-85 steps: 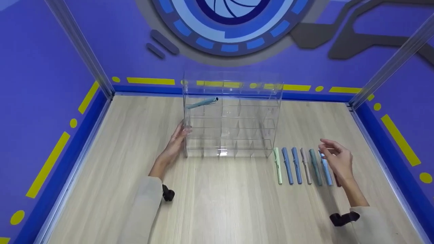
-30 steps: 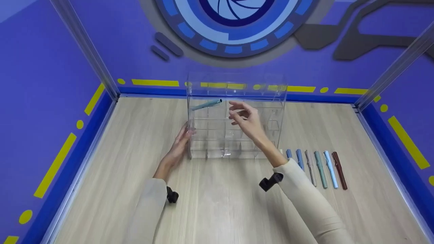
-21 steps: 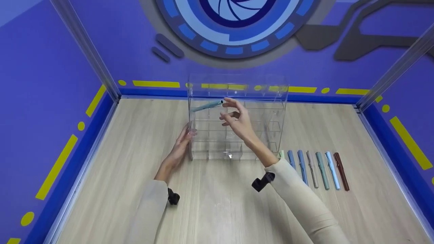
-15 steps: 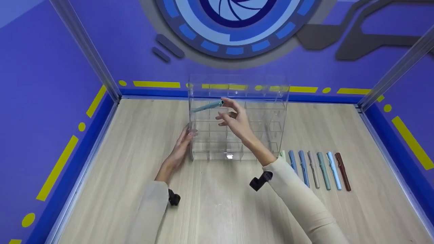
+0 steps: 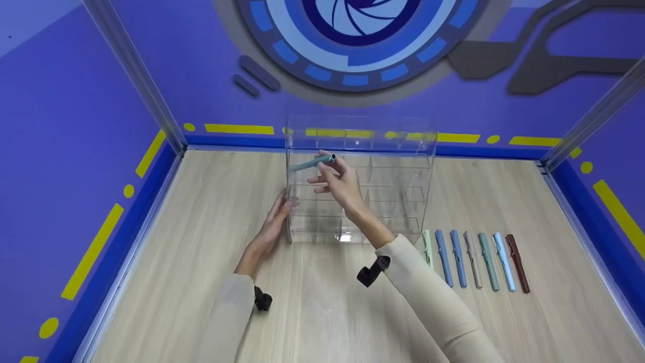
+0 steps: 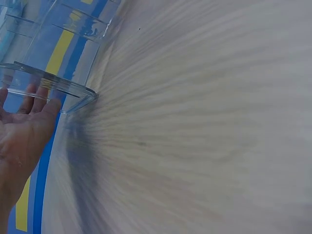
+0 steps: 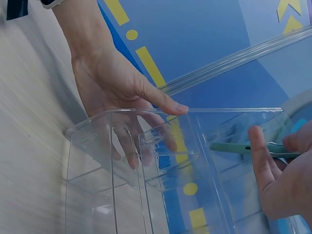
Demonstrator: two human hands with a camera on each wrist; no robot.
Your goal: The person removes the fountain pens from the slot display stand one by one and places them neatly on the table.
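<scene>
A clear acrylic rack with several tiers of compartments stands upright at mid-table. My left hand lies against its left side; in the right wrist view the thumb of that left hand is on the panel's edge and the fingers show through the clear wall. A teal-green pen rests slanted in an upper left compartment, its open end toward the right. My right hand pinches this pen near that end between thumb and index finger, as the pen in the right wrist view also shows.
Right of the rack several pens lie side by side: light green, two blue ones, grey-brown, teal, light blue and dark red. Purple-blue panels wall in the wooden table.
My right hand has come from above the row of pens leftward to the rack and now pinches the teal-green pen there. The left hand stays on the rack's side.
</scene>
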